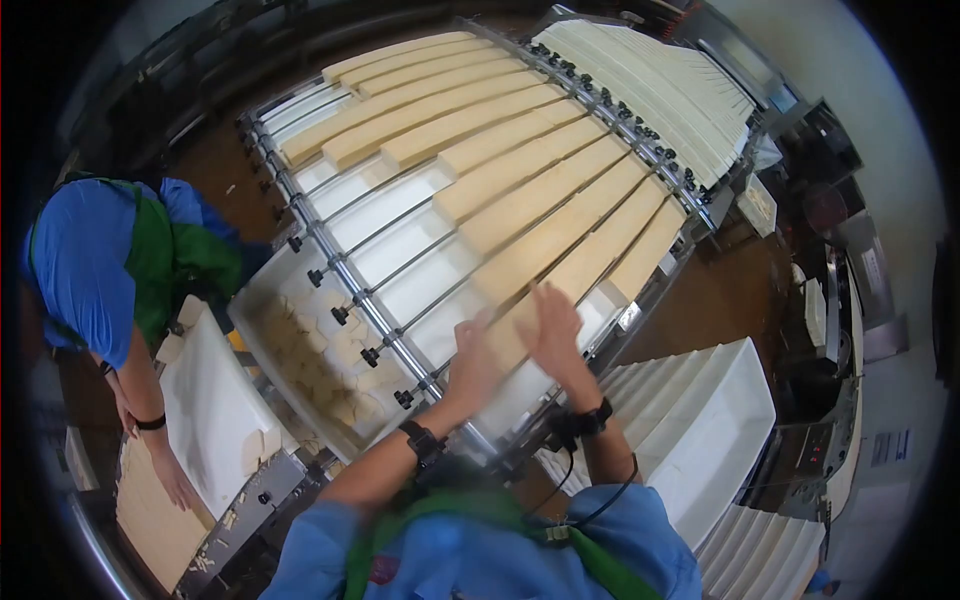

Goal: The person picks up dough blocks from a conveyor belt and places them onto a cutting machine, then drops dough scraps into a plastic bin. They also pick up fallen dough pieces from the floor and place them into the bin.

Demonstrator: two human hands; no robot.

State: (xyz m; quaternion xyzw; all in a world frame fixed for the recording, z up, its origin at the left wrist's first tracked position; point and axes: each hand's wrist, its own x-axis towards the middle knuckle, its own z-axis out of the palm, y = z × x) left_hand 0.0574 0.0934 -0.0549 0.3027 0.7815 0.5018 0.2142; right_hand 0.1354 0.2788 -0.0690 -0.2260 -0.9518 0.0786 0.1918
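White table [440, 308] dominates my view, rail [364, 292] along near-left edge, bare room between rail and long slabs [535, 190]. Nearest slab [508, 342], long axis leading away toward opposite edge, lies between left hand [472, 364] and right hand [553, 330]; neither clearly nearer. Right fingers extended, left blurred; I can't tell whether either grasps.

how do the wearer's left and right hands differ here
The left hand is heavily blurred, while the right hand shows more clearly. The left hand is at the left side of the tan piece; the right hand is at its right side. The right hand's fingertips reach higher in the picture than the left hand's. Both are bare, with black wrist straps.
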